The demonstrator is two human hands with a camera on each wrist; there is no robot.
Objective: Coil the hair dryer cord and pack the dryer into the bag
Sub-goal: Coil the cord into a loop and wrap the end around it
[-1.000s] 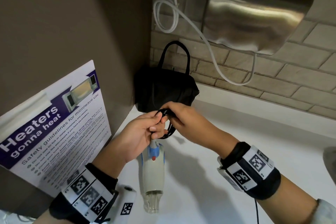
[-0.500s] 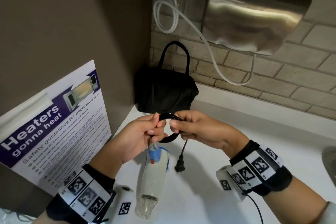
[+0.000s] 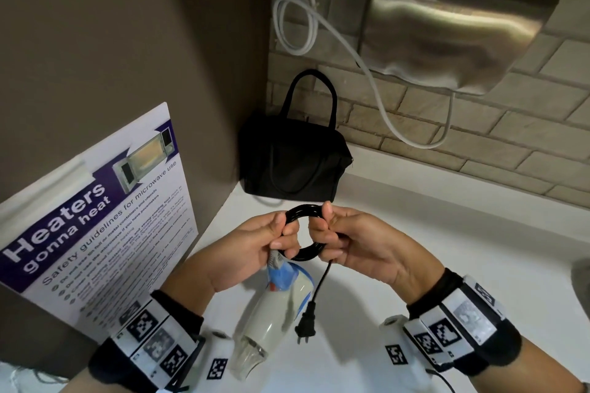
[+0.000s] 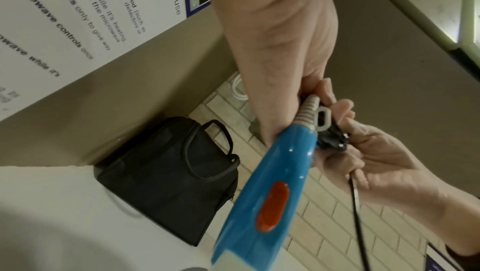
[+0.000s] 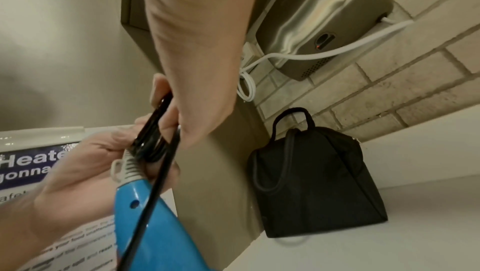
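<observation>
The black cord [image 3: 305, 214] is wound into a small coil held above the white counter [image 3: 415, 226]. My left hand [image 3: 271, 241] pinches the coil's left side, my right hand [image 3: 332, 238] grips its right side. The blue and white hair dryer [image 3: 277, 306] hangs from the coil, nozzle towards me; its blue handle [image 4: 262, 203] with a red switch fills the left wrist view. The plug [image 3: 305, 325] dangles on a short free end of cord [image 5: 155, 189]. The black bag [image 3: 293, 163] stands in the corner behind the hands, handles up; whether it is open cannot be told.
A steel hand dryer [image 3: 453, 25] is fixed on the brick wall above the counter, its white cable [image 3: 306, 29] looping down. A microwave safety poster [image 3: 95, 210] leans against the brown side wall at the left.
The coil has been pulled wider between the two hands. The plug end has dropped free and now dangles below the right hand. The dryer has swung with its nozzle to the left.
</observation>
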